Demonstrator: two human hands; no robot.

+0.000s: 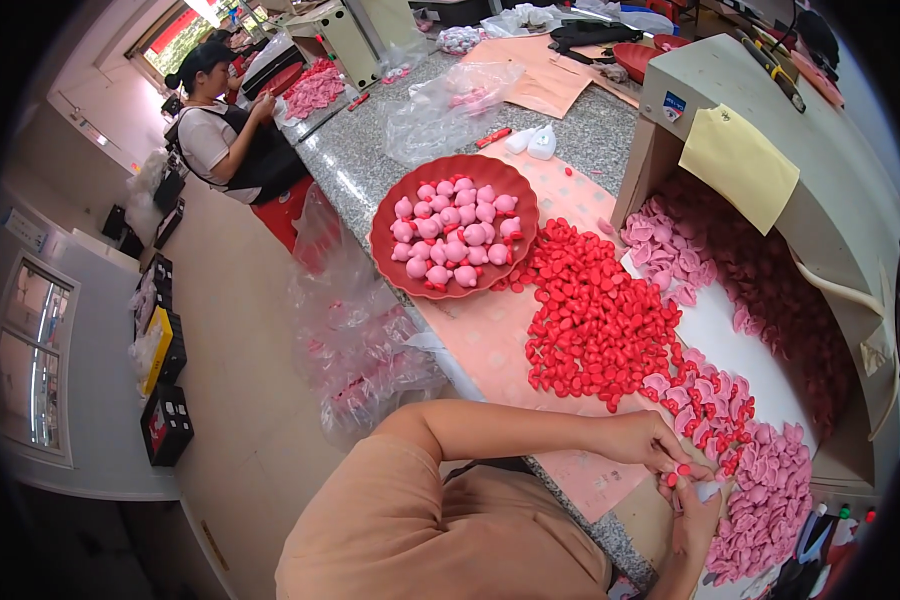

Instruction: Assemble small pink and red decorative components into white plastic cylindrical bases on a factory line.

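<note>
My left hand [650,441] reaches in from the left and pinches at a small red plastic piece [683,470]. Close below it, my right hand [694,520] has its fingers closed, and a small white object [708,490] shows in its grip, mostly hidden by the fingers. A second red piece [672,480] sits at the fingertips, where the two hands meet. Beside them spreads a heap of flat pink plastic pieces [765,500], with pink pieces joined to red ones [708,405] above it. Loose red pieces [600,320] form a large pile farther off.
A red scalloped bowl [385,245] holds several round pink figures with red parts. A grey metal housing [770,130] overhangs more pink pieces [668,250] at right. Plastic bags [360,350] hang by the table's left edge. Another person [215,130] sits farther along the table.
</note>
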